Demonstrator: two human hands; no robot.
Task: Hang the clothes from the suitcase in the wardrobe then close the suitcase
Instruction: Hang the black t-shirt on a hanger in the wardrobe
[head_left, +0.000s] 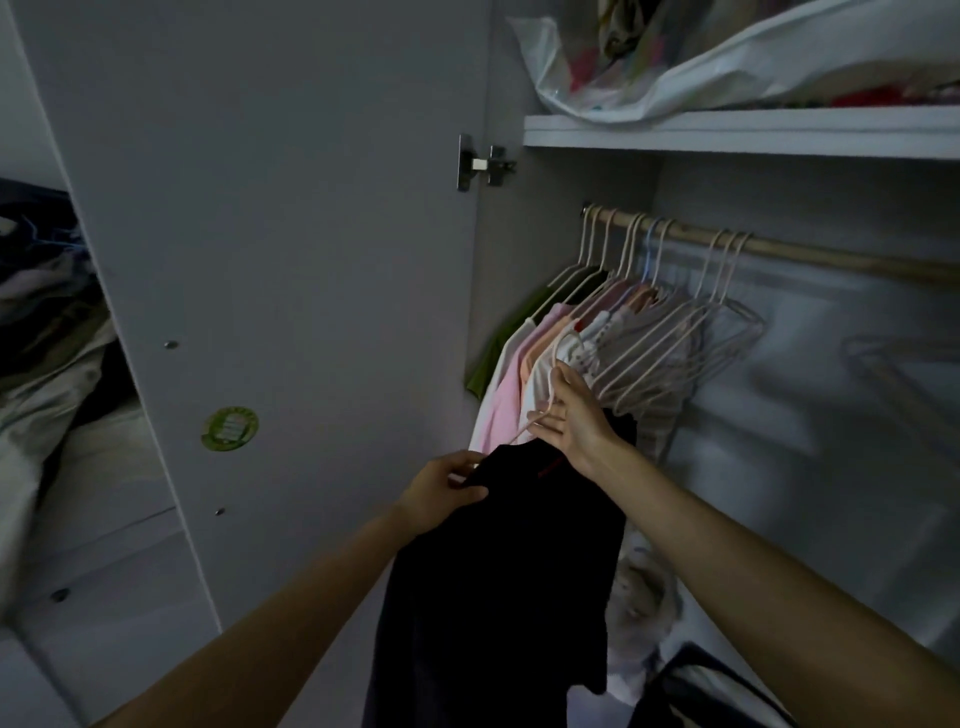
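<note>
Fingers of the right hand (569, 415) curl around a pale hanger (540, 410), while the left hand (441, 491) pinches the shoulder of a dark garment (498, 571) hanging below it. Both sit in front of the open wardrobe, just below the clothes (524, 358) already on the wooden rail (810, 252). Empty hangers (691, 338) crowd the rail beside them, under a shelf (737, 132) holding a plastic bag (727, 57).

hung clothes (524, 353) crowd rail (831, 254) left, bare rail right
</note>
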